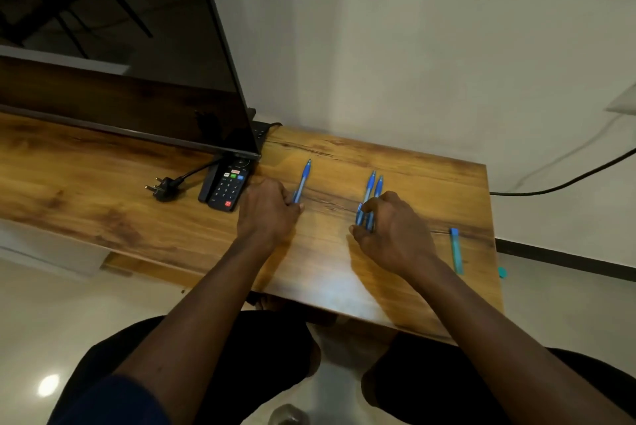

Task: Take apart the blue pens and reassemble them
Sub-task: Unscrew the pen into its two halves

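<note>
**Hands.** Left hand (268,209): lowered onto the bench (327,273), fingers curled over the near end of a single blue pen (302,180). Whether the pen is lifted or only pinned cannot be told. Right hand (392,230): thumb and fingers curled round the near ends of a pair of blue pens (373,189), whose far ends point toward the wall. All three pens are judged whole, with nothing yet taken apart.

**Also listed.**
- blue-green tube (457,252), near the right edge
- small teal piece (503,272), at that edge
- remote control (227,189), mains plug (164,189) and television (120,46), at left

**Risks.**
- With two pens gripped together, one could be dropped when the other is twisted.
- Springs and refills, once freed, could be lost over the near or right edge.
- Parts of three pens could be mixed.
</note>
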`<state>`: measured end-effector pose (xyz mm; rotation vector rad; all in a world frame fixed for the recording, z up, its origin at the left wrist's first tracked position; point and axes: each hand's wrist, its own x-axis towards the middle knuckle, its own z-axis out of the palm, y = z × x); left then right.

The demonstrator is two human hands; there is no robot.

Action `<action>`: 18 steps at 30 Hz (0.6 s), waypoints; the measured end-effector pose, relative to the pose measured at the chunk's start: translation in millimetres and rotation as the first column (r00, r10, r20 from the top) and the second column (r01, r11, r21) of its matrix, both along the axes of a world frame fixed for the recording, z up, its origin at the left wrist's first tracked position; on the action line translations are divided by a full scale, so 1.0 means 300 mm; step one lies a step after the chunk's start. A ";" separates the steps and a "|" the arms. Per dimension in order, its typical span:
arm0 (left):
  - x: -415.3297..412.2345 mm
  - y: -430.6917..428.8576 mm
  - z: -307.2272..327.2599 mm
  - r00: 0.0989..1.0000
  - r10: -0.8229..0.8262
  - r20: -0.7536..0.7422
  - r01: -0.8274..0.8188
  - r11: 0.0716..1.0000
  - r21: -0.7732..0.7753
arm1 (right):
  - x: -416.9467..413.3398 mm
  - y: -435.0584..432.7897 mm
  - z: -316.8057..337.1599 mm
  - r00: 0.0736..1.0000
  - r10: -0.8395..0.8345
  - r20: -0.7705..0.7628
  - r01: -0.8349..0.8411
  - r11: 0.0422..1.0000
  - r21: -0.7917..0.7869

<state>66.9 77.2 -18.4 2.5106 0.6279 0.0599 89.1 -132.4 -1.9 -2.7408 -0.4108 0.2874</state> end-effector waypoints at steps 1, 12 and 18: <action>-0.001 -0.005 0.002 1.000 -0.006 0.000 0.006 1.000 0.017 | 0.000 -0.002 0.000 1.000 0.001 0.005 -0.001 1.000 0.003; -0.016 -0.022 0.025 0.997 -0.051 -0.054 0.052 0.998 0.023 | 0.007 -0.032 -0.006 0.999 -0.015 -0.029 0.017 0.996 0.088; -0.022 -0.068 0.050 0.994 -0.112 0.003 0.111 0.988 0.105 | 0.018 -0.063 -0.009 0.993 -0.081 -0.090 0.095 0.982 0.166</action>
